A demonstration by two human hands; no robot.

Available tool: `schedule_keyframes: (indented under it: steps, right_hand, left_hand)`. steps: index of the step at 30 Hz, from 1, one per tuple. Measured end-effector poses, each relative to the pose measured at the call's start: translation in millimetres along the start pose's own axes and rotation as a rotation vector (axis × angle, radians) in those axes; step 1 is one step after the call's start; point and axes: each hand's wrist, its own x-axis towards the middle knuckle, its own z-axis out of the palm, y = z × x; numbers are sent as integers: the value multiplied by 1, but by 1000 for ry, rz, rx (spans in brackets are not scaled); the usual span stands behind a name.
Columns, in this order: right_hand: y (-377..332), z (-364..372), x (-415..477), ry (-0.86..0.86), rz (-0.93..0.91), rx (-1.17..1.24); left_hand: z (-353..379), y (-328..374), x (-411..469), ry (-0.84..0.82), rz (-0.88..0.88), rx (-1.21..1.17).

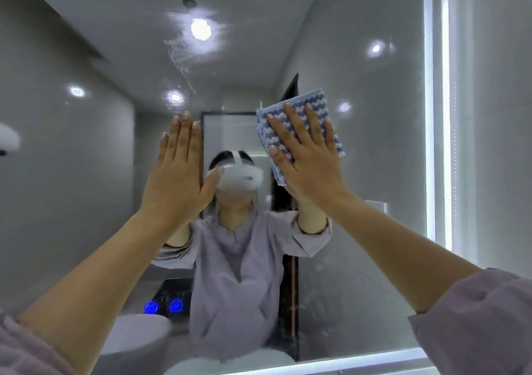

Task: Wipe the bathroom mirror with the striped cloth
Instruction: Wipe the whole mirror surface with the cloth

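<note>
Both hands flat, right hand (308, 161) pressing striped cloth (299, 115) on mirror (374, 144)

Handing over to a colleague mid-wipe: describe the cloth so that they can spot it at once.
Start at the big mirror with the glowing strip down its right edge. Right of centre, the right hand presses the striped cloth flat against the glass. It is a folded pad with wavy blue and white stripes; the left hand beside it is bare.

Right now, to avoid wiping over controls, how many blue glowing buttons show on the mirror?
2: side by side low on the mirror, left of centre: left button, right button. The left forearm may hide more.
</note>
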Motion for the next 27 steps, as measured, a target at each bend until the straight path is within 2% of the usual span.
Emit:
schedule_keyframes:
  steps: [15,27]
  right_hand:
    - [143,-13,-33,-13,370,17]
    - [152,-13,-34,15,495,26]
  left_hand:
    - [6,0,0,33,2,39]
    - [2,3,-1,26,-1,35]
